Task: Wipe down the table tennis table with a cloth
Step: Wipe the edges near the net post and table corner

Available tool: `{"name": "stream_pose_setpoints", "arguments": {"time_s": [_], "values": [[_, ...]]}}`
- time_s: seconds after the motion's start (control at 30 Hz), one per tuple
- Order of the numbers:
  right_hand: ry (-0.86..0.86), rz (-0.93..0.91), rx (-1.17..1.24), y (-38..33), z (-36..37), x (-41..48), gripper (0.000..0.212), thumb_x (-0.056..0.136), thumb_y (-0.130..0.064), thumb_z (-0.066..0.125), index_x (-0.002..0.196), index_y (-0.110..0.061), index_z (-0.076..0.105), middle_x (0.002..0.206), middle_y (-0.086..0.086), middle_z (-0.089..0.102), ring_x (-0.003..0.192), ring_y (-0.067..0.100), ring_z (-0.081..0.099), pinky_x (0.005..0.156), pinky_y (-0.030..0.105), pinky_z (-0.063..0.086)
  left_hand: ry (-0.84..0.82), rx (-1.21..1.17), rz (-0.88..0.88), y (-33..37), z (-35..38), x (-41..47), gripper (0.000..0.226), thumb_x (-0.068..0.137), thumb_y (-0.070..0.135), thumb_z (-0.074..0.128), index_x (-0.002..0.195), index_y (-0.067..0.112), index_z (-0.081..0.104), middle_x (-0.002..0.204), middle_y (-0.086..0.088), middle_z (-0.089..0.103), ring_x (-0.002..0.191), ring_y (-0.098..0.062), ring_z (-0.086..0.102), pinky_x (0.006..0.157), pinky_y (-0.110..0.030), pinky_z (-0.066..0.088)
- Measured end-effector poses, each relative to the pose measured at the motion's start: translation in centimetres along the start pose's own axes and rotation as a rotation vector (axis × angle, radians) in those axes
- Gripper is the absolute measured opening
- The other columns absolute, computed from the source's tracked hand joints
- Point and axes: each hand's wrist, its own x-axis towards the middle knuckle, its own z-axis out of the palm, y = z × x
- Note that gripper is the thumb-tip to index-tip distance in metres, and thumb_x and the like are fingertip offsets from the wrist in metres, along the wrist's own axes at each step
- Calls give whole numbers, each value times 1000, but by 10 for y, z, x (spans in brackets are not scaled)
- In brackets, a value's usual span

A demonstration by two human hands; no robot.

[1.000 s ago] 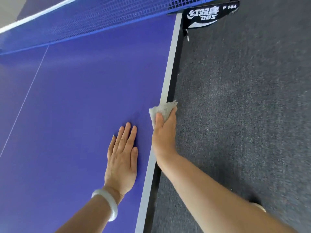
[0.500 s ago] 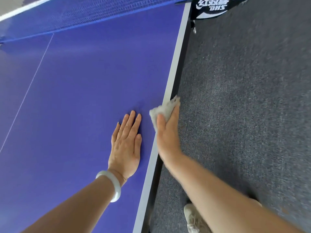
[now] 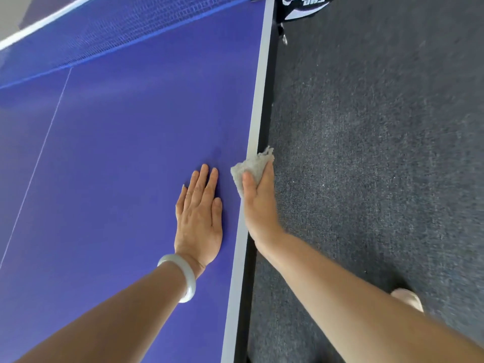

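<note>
The purple table tennis table [image 3: 117,158] fills the left of the view, with a white side line along its right edge. My right hand [image 3: 259,205] holds a small grey cloth [image 3: 251,166] against that edge, thumb on top of the cloth and fingers down over the side, mostly hidden. My left hand [image 3: 200,216] lies flat on the tabletop just left of it, fingers straight and together, a pale bangle on the wrist.
The blue net [image 3: 104,35] crosses the top of the view, with its black clamp [image 3: 301,6] at the table's right edge. Dark grey carpet [image 3: 379,153] covers the floor to the right. A light shoe tip [image 3: 408,297] shows beside my right forearm.
Both hands sit slightly farther from the net as the view shifts; the cloth stays on the side edge under my right hand, and my left hand stays flat.
</note>
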Motion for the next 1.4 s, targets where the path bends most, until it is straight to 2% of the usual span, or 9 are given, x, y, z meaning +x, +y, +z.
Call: {"name": "stream_pose_setpoints", "arguments": {"time_s": [0.2, 0.4, 0.57, 0.7, 0.8, 0.9, 1.1, 1.27, 1.4], "values": [[44, -110, -87, 78, 12, -150, 65, 103, -47, 34, 157, -29, 3, 165, -13, 5, 151, 3, 7, 124, 37, 15, 37, -34, 12, -4, 4, -2, 50, 108, 24, 24, 157, 20, 21, 165, 5, 12, 152, -10, 4, 124, -36, 2], [18, -61, -170, 78, 11, -153, 75, 98, -48, 32, 158, -15, 4, 164, 3, 11, 151, 12, 12, 123, 37, 18, 91, -204, -7, -6, 3, -3, 46, 107, 20, 36, 152, 19, 36, 162, 4, 25, 151, -11, 13, 124, -33, 6], [5, -55, -205, 78, 10, -152, 64, 105, -35, 38, 157, -9, 11, 160, 14, 20, 148, 23, 20, 120, 42, 22, 101, -561, -161, -6, -8, -36, 36, 105, 10, 39, 133, 19, 60, 149, 10, 47, 142, -7, 35, 116, -18, 24], [-10, -83, -181, 74, 9, -151, 61, 105, -32, 39, 156, -8, 17, 157, 16, 25, 146, 25, 26, 119, 43, 24, -23, -100, 147, -23, -9, -132, 46, 104, 16, 42, 150, 15, 41, 159, 3, 31, 149, -13, 23, 121, -29, 19], [-14, -68, -176, 74, 9, -152, 61, 105, -33, 38, 157, -11, 14, 157, 12, 23, 145, 21, 27, 119, 40, 26, -74, 40, 163, -41, -4, -193, 54, 105, 29, 26, 157, 18, 17, 164, 5, 13, 152, -12, 8, 124, -36, 12], [-11, -64, -178, 73, 9, -152, 62, 106, -34, 37, 158, -12, 11, 159, 10, 21, 145, 19, 26, 119, 36, 25, -63, 69, 125, -39, 5, -213, 57, 102, 35, 11, 156, 18, 10, 165, 5, 6, 153, -11, 1, 124, -38, 8], [107, -72, -66, 89, 22, -196, 59, 106, -25, 37, 158, -14, 11, 164, 1, 20, 150, 11, 20, 123, 38, 20, -33, 110, 95, -36, 11, -214, 58, 100, 34, 5, 156, 20, 5, 164, 7, 2, 152, -10, -4, 125, -38, 5], [-25, -174, -3, 134, 20, -287, 62, 106, -31, 36, 157, -25, 1, 166, -11, 3, 151, 0, 5, 125, 39, 12, -21, 74, 97, -37, 14, -213, 58, 101, 33, 8, 157, 20, 10, 165, 7, 5, 152, -9, -3, 125, -38, 6], [-5, -72, 24, 109, 19, -237, 63, 106, -25, 39, 158, -14, 5, 165, 0, 14, 150, 6, 15, 124, 34, 15, -14, 56, 95, -35, 11, -213, 61, 99, 36, 6, 158, 20, 13, 164, 7, 6, 152, -9, -2, 125, -37, 4]]}}
